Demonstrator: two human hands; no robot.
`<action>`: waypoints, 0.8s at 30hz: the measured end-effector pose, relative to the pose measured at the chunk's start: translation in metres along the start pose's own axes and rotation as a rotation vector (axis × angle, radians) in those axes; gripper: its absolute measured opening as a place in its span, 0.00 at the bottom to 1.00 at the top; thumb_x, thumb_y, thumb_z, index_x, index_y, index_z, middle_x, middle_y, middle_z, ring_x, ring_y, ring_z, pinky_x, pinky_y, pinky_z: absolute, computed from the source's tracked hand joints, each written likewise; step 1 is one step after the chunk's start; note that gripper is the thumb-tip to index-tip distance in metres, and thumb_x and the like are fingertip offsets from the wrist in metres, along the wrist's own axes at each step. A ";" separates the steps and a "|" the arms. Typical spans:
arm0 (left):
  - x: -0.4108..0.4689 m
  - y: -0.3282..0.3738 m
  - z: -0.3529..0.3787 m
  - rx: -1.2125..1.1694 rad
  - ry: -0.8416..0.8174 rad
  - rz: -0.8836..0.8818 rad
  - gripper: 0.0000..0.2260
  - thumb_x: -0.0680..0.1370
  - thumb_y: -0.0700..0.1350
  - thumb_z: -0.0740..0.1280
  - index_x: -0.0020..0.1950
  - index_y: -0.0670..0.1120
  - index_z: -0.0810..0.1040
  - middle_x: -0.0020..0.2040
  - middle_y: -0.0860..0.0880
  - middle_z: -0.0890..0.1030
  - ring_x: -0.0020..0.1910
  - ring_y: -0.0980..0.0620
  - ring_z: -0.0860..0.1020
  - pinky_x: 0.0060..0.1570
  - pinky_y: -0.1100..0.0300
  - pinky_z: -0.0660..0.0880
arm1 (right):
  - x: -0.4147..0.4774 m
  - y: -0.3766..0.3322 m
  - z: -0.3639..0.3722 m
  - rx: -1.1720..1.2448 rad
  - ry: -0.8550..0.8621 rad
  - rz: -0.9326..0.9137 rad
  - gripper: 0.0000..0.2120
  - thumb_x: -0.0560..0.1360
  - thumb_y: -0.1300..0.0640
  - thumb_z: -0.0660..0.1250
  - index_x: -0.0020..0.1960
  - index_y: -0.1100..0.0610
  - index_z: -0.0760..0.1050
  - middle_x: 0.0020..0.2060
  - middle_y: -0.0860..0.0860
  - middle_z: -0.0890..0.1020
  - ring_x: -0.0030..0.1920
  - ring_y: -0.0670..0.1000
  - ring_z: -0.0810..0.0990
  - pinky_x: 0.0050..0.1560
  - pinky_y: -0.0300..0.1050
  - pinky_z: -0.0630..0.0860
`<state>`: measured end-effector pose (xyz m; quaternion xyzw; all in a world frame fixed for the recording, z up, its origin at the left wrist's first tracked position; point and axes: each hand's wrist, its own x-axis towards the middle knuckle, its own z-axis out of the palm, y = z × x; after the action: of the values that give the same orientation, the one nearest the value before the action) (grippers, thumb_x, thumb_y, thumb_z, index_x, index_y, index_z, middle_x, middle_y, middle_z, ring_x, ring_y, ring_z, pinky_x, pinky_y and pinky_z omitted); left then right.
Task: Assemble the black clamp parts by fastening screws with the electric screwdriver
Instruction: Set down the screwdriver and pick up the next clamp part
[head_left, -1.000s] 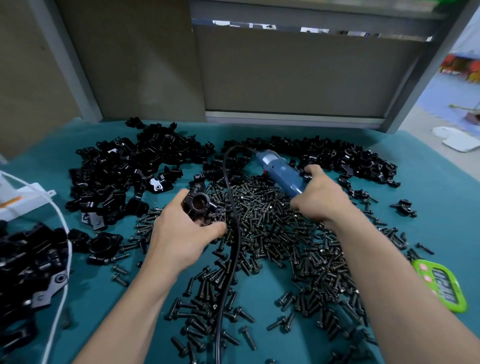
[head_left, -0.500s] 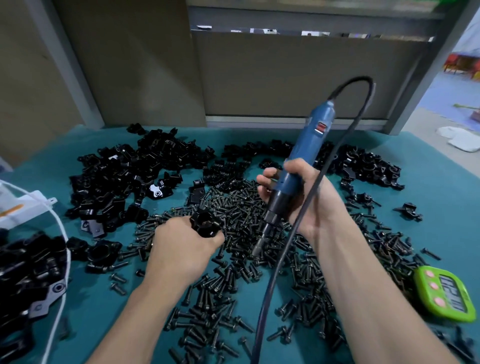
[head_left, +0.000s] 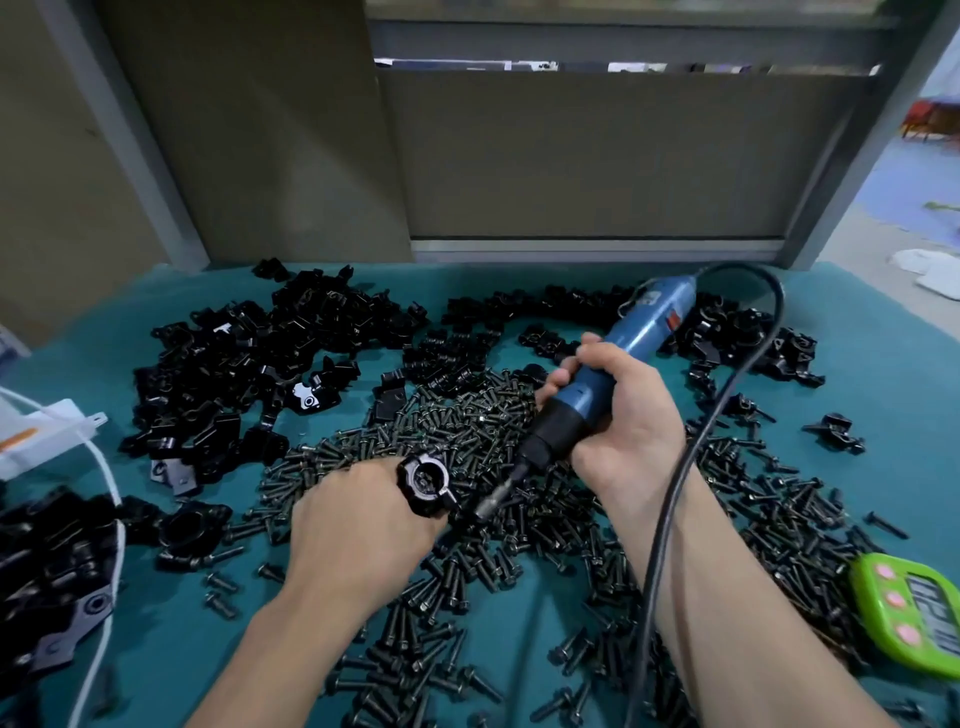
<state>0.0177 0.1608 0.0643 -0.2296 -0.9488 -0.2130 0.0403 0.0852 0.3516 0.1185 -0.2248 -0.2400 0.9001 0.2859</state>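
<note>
At center, the left hand (head_left: 358, 525) grips a black clamp (head_left: 427, 486); at its 2 o'clock the right hand (head_left: 618, 415) wraps the electric screwdriver (head_left: 613, 364). Bare mat (head_left: 182, 649) lies at 7 o'clock. How the left hand's tips lie is hidden.

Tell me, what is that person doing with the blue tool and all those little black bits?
A person is putting clamps together. The left hand holds a black clamp part over a heap of black screws on the teal table. The right hand grips the blue electric screwdriver, its tip aimed at the clamp part and very near it. More clamp parts lie piled behind, and a green timer sits at the right.
</note>
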 end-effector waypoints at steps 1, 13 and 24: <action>-0.001 0.000 0.000 0.001 0.000 0.030 0.16 0.71 0.56 0.75 0.32 0.51 0.73 0.25 0.57 0.75 0.27 0.62 0.71 0.27 0.63 0.61 | 0.001 0.000 0.000 0.046 0.031 0.000 0.11 0.76 0.70 0.64 0.55 0.58 0.72 0.33 0.53 0.75 0.29 0.50 0.74 0.33 0.45 0.76; -0.008 0.003 0.001 0.002 0.017 0.239 0.11 0.71 0.48 0.66 0.32 0.52 0.66 0.23 0.56 0.72 0.23 0.60 0.68 0.27 0.63 0.55 | 0.005 -0.003 -0.003 0.235 0.160 -0.120 0.09 0.76 0.68 0.68 0.48 0.58 0.70 0.30 0.50 0.75 0.26 0.47 0.72 0.30 0.41 0.74; -0.009 0.002 0.000 -0.194 -0.052 0.237 0.11 0.68 0.48 0.72 0.32 0.50 0.70 0.27 0.54 0.76 0.28 0.54 0.75 0.27 0.62 0.64 | 0.002 0.002 -0.001 0.285 0.084 -0.149 0.11 0.76 0.69 0.67 0.51 0.58 0.68 0.30 0.51 0.74 0.27 0.47 0.73 0.31 0.42 0.74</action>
<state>0.0263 0.1586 0.0636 -0.3485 -0.8908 -0.2911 0.0181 0.0831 0.3517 0.1158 -0.2009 -0.1139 0.8912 0.3904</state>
